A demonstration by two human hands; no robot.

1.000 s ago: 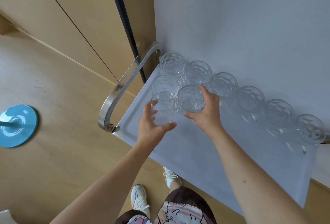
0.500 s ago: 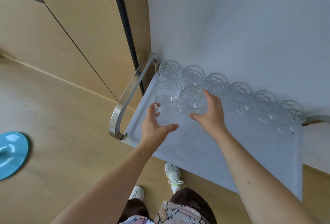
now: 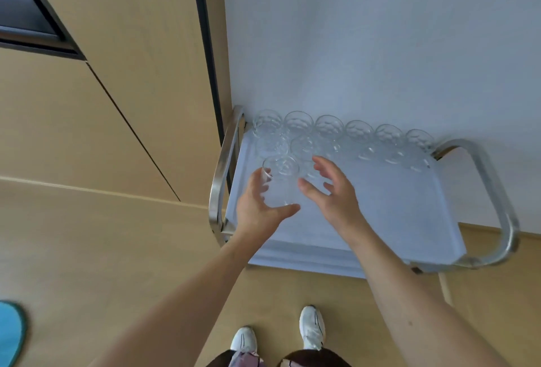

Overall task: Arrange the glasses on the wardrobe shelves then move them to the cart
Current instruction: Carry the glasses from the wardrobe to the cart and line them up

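Floor mat: blue mat [image 3: 10, 334] lay at the far left edge of the view, well apart from both hands and with no part in the work.

Wardrobe: tan wardrobe panels [image 3: 140, 74] stood left of the cart, well away from the fingers.

Cart handle: left metal handle [image 3: 224, 167] curved up just left of the left hand, near its knuckles but apart from them.

Left hand: left hand [image 3: 259, 205] was curved round the front glass [image 3: 279, 182], fingers on the glass's left side and thumb stretched under its near side. Fingers were spread and loosely bent; whether they pressed the glass or had just let go could not be told.

Front glass: it stood upright on the cart tray [image 3: 380, 214], between the left fingers and the right fingertips, likely set there to start a third row at the tray's left end.

Second row: two glasses [image 3: 288, 145] stood just beyond the front glass, past the fingertips of both hands, touching the row behind.

Right hand: right hand [image 3: 330, 191] hovered over the tray just right of the front glass, fingers spread and slightly curled, holding nothing. It seemed to have freed the right-hand glass of the second row, which stood beyond its fingertips.

Back row: six glasses [image 3: 342, 131] lined the wall [image 3: 380, 44], packed rim to rim, probably to save tray space; all lay beyond the fingers' reach line.

Right handle: right metal handle [image 3: 494, 200] looped at the far right, well apart from the right hand.
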